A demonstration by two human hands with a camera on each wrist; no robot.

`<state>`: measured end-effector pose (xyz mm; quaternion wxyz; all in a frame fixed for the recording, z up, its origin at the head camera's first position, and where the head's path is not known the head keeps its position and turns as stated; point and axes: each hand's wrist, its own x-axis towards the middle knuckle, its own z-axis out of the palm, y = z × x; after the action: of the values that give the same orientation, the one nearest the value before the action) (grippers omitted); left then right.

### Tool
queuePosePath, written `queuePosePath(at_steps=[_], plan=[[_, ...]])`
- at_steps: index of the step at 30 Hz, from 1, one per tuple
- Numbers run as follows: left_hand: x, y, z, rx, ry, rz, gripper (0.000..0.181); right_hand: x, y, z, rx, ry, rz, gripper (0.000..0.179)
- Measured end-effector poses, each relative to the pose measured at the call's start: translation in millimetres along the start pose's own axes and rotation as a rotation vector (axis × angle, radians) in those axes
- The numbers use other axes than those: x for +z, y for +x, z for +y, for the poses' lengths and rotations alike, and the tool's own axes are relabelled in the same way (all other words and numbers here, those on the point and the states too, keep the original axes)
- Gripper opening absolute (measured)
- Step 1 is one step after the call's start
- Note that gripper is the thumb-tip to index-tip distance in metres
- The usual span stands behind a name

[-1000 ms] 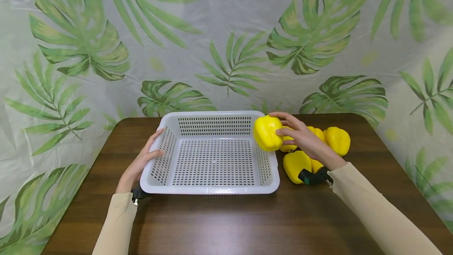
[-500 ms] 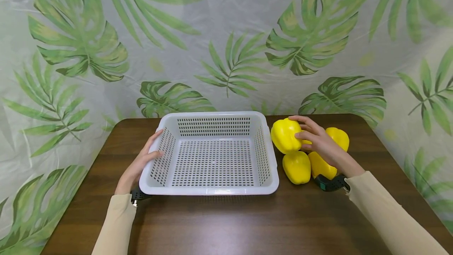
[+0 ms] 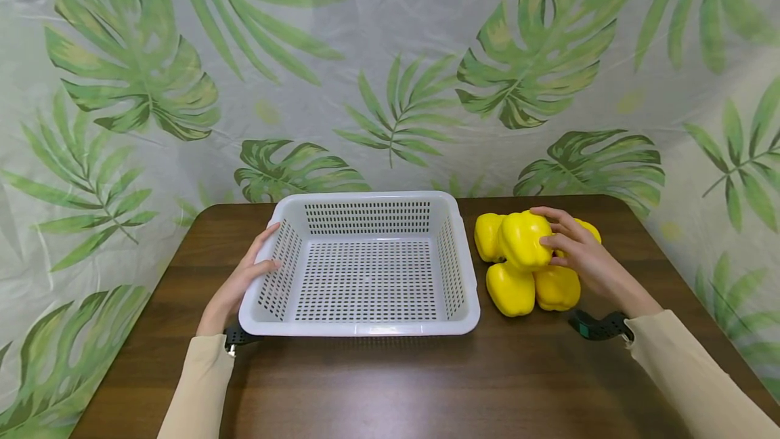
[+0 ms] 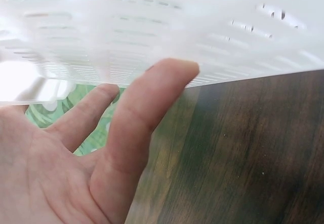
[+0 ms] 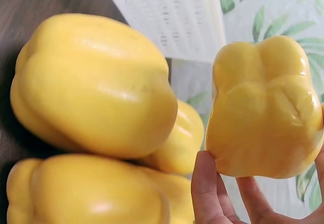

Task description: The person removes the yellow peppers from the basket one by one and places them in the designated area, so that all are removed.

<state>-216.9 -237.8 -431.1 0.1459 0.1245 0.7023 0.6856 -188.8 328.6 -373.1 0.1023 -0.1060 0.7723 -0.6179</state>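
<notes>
My left hand (image 3: 239,279) rests on the left rim of a white perforated plastic basket (image 3: 356,328). Its thumb (image 4: 132,120) and forefinger stretch out nearly straight against the basket's side in the left wrist view. On the right, my right hand (image 3: 588,253) holds a yellow bell pepper (image 3: 523,239) between spread fingers and thumb. That pepper is raised above several more yellow bell peppers (image 3: 510,290) lying on the table, and it partly hides some of them. In the right wrist view the held pepper (image 5: 263,110) stands apart from two large ones at left.
The dark wooden table (image 3: 365,391) carries the basket at its centre and the peppers close to the basket's right side. Directly behind the table's back edge hangs a leaf-patterned cloth (image 3: 402,73). Both wrists wear black straps (image 3: 600,326).
My right hand has moved rightward with the held pepper, from over the basket's right rim to above the grouped peppers. The left hand and basket stay almost still.
</notes>
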Motion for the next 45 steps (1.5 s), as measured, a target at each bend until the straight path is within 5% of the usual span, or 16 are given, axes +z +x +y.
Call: queuePosePath(at_steps=[29, 45], plan=[[0.6, -1.3, 1.4, -0.005, 0.012, 0.003, 0.071, -50, -41.0, 30, -0.128, 0.05, 0.047, 0.049], [0.8, -0.3, 1.1, -0.002, 0.009, 0.002, 0.07, -78, -61.3, 59, -0.122, 0.129, 0.098, 0.048]])
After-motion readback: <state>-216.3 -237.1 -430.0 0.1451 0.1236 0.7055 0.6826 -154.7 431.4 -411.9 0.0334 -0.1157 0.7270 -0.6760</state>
